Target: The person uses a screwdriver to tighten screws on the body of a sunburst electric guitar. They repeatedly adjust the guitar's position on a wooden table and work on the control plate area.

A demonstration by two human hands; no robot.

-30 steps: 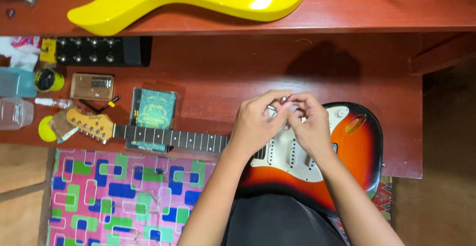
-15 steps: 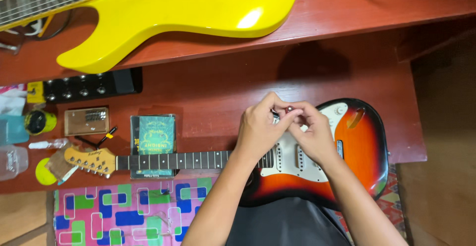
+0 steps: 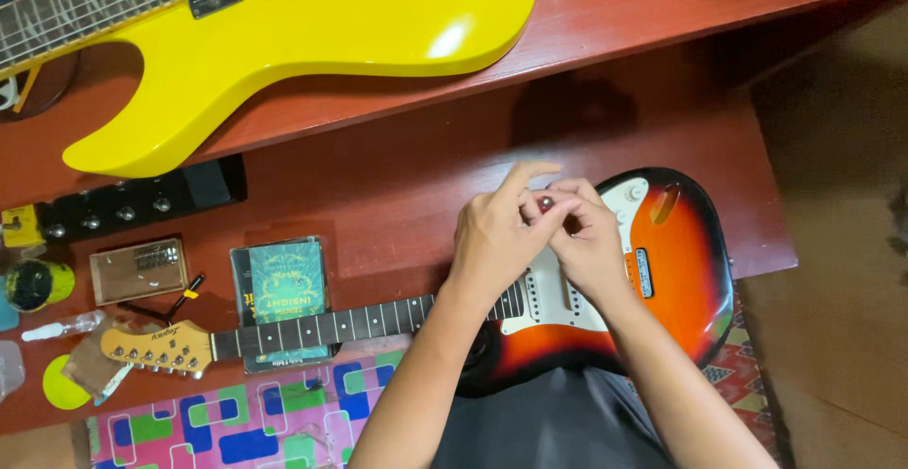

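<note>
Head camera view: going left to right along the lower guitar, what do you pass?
Headstock → neck → left hand → right hand → sunburst guitar body.

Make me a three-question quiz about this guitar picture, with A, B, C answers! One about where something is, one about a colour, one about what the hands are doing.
1. Where is the yellow guitar?
A. on the upper shelf
B. on the floor
C. on the person's lap

2. What colour is the table?
A. blue
B. reddish brown
C. white

3. What are the left hand and right hand doing?
A. resting far apart
B. pinching a small round thing together
C. holding a cup

Answers:
1 A, it lies above the table.
2 B, the wood looks reddish brown.
3 B, the fingertips meet over the sunburst guitar.
</note>
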